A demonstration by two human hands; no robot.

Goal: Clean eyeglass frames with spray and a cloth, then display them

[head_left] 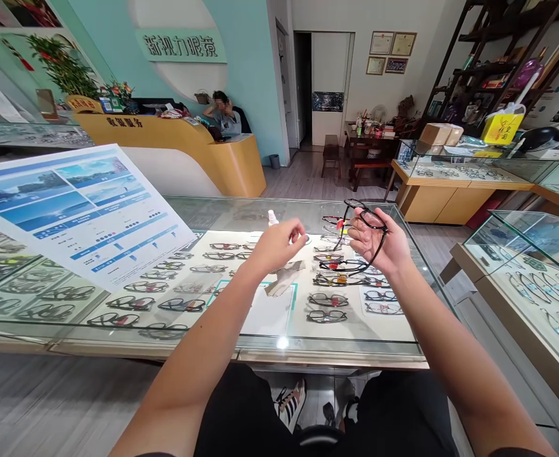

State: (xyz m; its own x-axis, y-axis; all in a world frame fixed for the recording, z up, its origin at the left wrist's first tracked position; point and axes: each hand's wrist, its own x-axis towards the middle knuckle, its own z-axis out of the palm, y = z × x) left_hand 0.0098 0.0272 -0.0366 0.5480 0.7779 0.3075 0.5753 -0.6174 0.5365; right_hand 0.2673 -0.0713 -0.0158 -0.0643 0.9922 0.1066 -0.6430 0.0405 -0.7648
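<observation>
My right hand (384, 244) is closed round a pair of black-framed glasses (384, 230), raised over the right part of the glass counter with the temples hanging down toward the left. My left hand (279, 246) is above the counter's middle, its fingers curled in. Whether anything sits inside those fingers is hidden. Just behind it stands a small white bottle (272, 216), partly covered by the hand. A grey-brown cloth (283, 279) lies on the glass below my left hand, near a white sheet with a green edge (267, 311).
Rows of glasses (327, 299) lie inside the glass counter (355, 346). A large printed sheet (93, 216) stands at the left. Another display case (540, 285) is on the right. Behind a yellow reception desk (241, 168) sits a person (224, 117).
</observation>
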